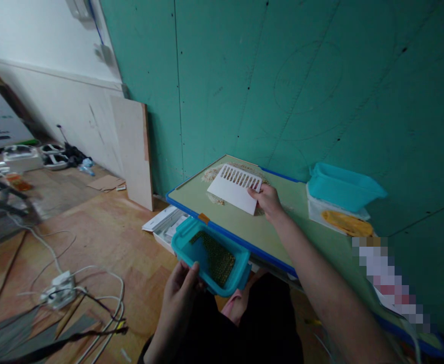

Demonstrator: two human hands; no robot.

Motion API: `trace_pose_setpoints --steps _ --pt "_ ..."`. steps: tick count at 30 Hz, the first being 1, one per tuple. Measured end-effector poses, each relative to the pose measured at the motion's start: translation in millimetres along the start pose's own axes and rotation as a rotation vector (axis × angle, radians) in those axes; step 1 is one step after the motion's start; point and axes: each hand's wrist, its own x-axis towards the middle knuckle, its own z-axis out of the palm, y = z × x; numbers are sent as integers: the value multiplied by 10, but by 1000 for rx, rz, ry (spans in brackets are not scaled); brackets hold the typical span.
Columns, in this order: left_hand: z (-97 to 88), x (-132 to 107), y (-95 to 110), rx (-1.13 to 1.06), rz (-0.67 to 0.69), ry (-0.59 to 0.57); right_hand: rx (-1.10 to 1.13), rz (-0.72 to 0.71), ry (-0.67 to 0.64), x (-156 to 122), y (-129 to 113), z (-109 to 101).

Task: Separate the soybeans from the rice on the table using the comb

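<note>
Green wall (222,76) fills upper ctr + R of frame. Below it, pale-green table (191,198) w/ blue edging, ctr to lower R. Teal bin (187,248) at lower ctr, by table's near edge; person's L hand (182,285) grasps its near-L rim. Second teal tub (343,187) sits at R, nr wall. White slotted plate (231,193) mid-frame, tilted over table, R end pinched in R hand (270,203). Green beans (222,263) in bin, approx. R half. Loose pale grain (210,174) around plate.
</note>
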Motion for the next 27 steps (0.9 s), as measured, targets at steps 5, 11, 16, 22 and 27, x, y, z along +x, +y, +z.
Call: trace_pose_setpoints --steps 5,11,16,22,27 --pt "2 -22 12 0 -15 -8 10 0 24 -5 -9 -26" --pt "-25 -22 -2 -1 -14 -11 34 62 -27 -37 -11 2" --pt "-8 -13 1 -6 -8 -12 75 101 -79 -71 -39 9" --pt "-6 -12 -12 -8 -14 -12 111 165 -139 -111 -103 30" --pt "-30 4 -39 2 -16 -16 129 212 -162 -160 -171 51"
